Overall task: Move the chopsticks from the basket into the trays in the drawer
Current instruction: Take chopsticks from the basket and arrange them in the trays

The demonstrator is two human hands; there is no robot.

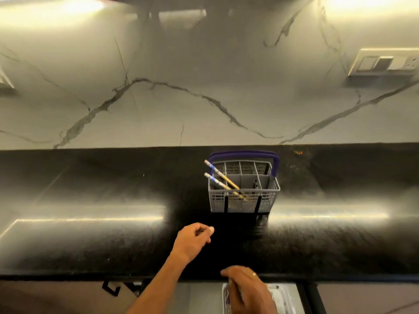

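Two wooden chopsticks with blue-and-white patterned tops (218, 179) stood in the left compartment of a grey plastic cutlery basket with a purple handle (244, 196), which sat toward the back of the glossy black stone surface (90, 200). Their long axis ran diagonally, tips buried low toward the basket's front centre and patterned tops leaning up and out to the left over the rim.

The left hand (193, 240) hovered over the surface in front of the basket, slightly to its left, with fingers loosely curled and nothing in them. It was the nearer hand, and the protruding tops lay ahead of it and a little right.

The right hand (247, 288) was low over the white tray (283, 293) in the open drawer below the surface's edge. Blur hid whether it was pinching anything.
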